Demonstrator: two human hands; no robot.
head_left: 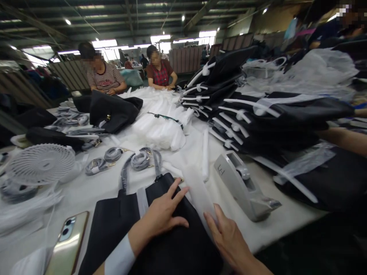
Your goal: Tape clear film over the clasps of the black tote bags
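A black handbag [114, 217] lies in front of me on the white-covered table, its wrapped grey handles [124, 173] pointing away. On top of the bag rests my left hand [163, 210], fingers spread and holding nothing. My right hand [226, 233] pinches the near end of a translucent white foam strip [197, 191] between thumb and fingers, along the bag's right edge. The strip's far end reaches toward the middle of the table. Just right of the strip stands a grey tape dispenser [243, 187]. Coiled grey straps [140, 159] with gold clips lie beyond the handles.
Black bags [272, 118] with white-wrapped handles are stacked at the right. A heap of white foam [160, 122] fills the table's middle. A white fan [41, 163] and a phone [69, 244] are at the left. Two people [104, 76] sit across; another person's arm shows at right.
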